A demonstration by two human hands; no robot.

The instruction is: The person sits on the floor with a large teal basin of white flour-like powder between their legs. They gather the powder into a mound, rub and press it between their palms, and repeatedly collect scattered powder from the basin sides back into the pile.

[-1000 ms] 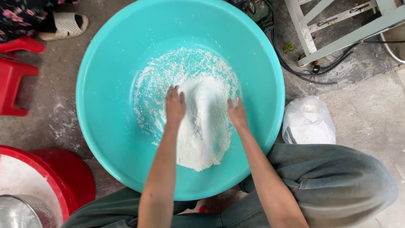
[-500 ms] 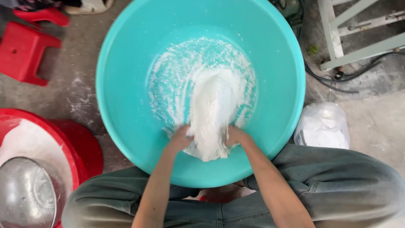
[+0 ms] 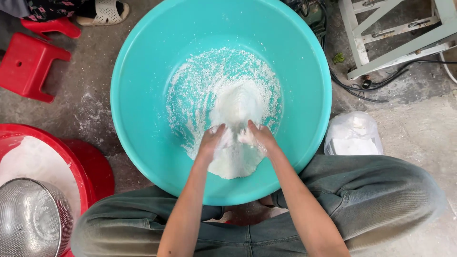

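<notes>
**Both hands in white flour, centre of the turquoise basin**

Far left of the turquoise basin (image 3: 143, 157): a red tub (image 3: 71, 157) of white powder, with a metal mesh sieve (image 3: 31, 219) resting in it at the lower corner. Above that, still left of the basin, a red plastic stool (image 3: 28, 64) on the concrete floor (image 3: 95, 109), and a white sandal (image 3: 102, 12) at the top edge.

Inside the basin, toward its near side: a mound of white flour (image 3: 235, 159), with loose crumbs scattered over the basin's floor beyond it. Left hand (image 3: 212, 140) pressed onto the mound, fingers curled down into the flour; just beside it, right hand (image 3: 257, 135) likewise dug in, dusted white. Possibly each clutching a clump, though the fingertips are buried and hard to read.

Right of the basin, just beside its rim: a clear plastic bag (image 3: 352, 135) of white contents. Farther up right, a pale metal frame (image 3: 395, 40) and black cables (image 3: 362, 88).
</notes>
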